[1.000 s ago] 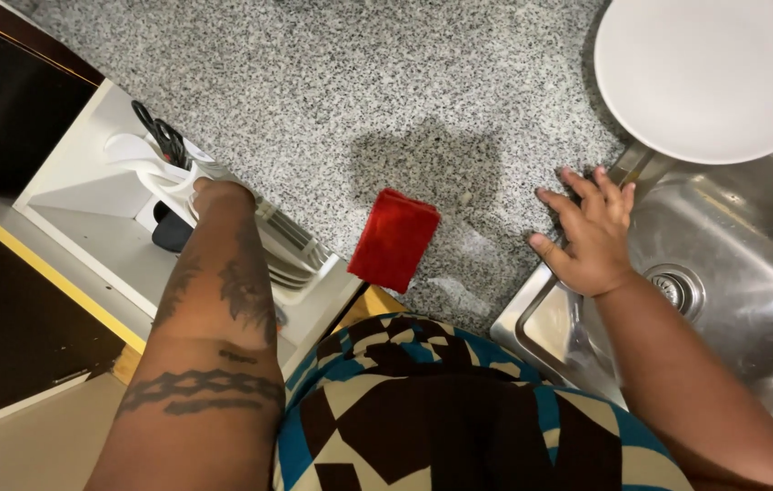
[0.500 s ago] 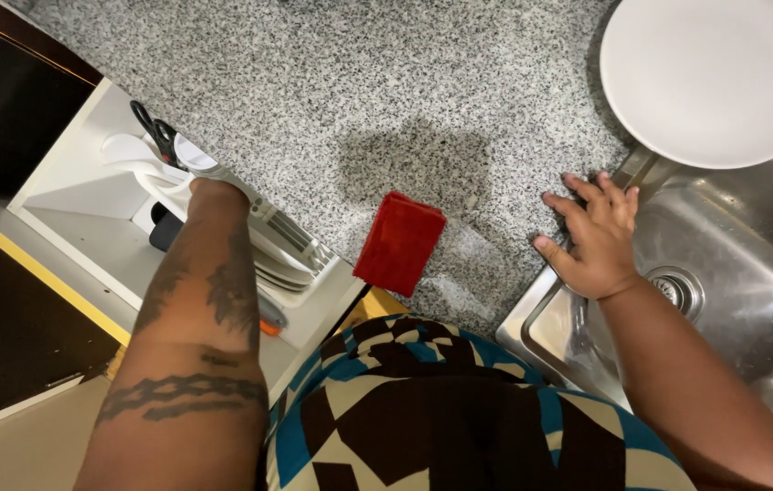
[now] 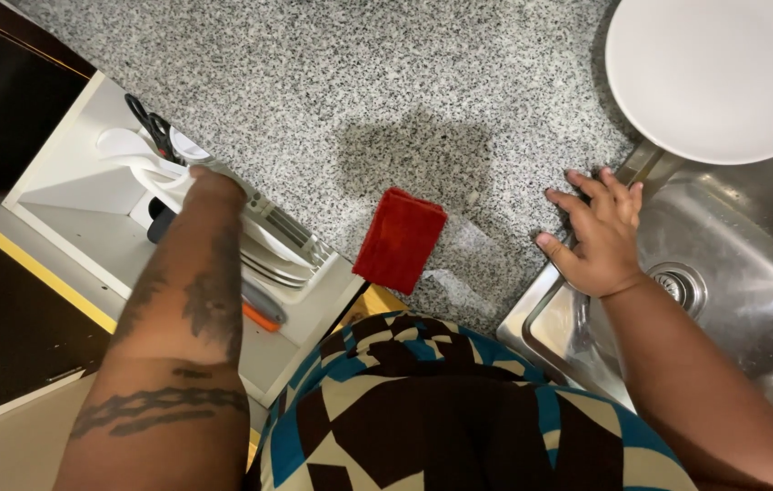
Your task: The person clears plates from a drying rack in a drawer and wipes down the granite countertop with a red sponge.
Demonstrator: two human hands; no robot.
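Drawer, white, is standing open below the counter edge on my left, and my left hand is reaching down into it. From the head view my forearm is covering the hand itself, so I cannot tell if the fingers are open or closing on anything. The hand is sitting right by white utensils and black-handled scissors, with a stack of plates just beside my arm and an orange-tipped tool lying nearer my body.

My right hand is resting open, fingers spread, palm down on the corner where the speckled granite counter is meeting the rim of the steel sink; it is gripping nothing. A red cloth, folded, is lying on the counter between my two arms, apart from both hands. A round white plate is sitting on the counter above the sink, near my right fingertips but not touching them.
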